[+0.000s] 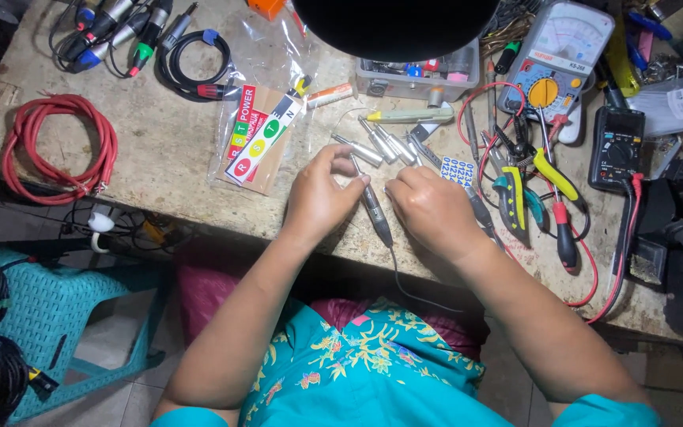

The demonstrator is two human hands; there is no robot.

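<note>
I hold a connector [375,209] between my two hands, near the front edge of the tabletop [167,150]. It is a slim dark barrel with a metal end, and a thin dark cable [405,285] runs from it over the front edge toward my lap. My left hand [319,198] pinches the upper metal end with closed fingers. My right hand [434,209] is curled beside the barrel and touches it, but I cannot tell if it really grips.

As I judge it, the work is in the middle: this one piece is in hand, and several silver shells [381,146] lie loose just behind my hands, not yet joined to anything.

Further right are cutters [515,202] and a screwdriver [563,229]. Near the back edge stands a meter [559,59]. A red cable [61,146] lies coiled at the left edge.
</note>
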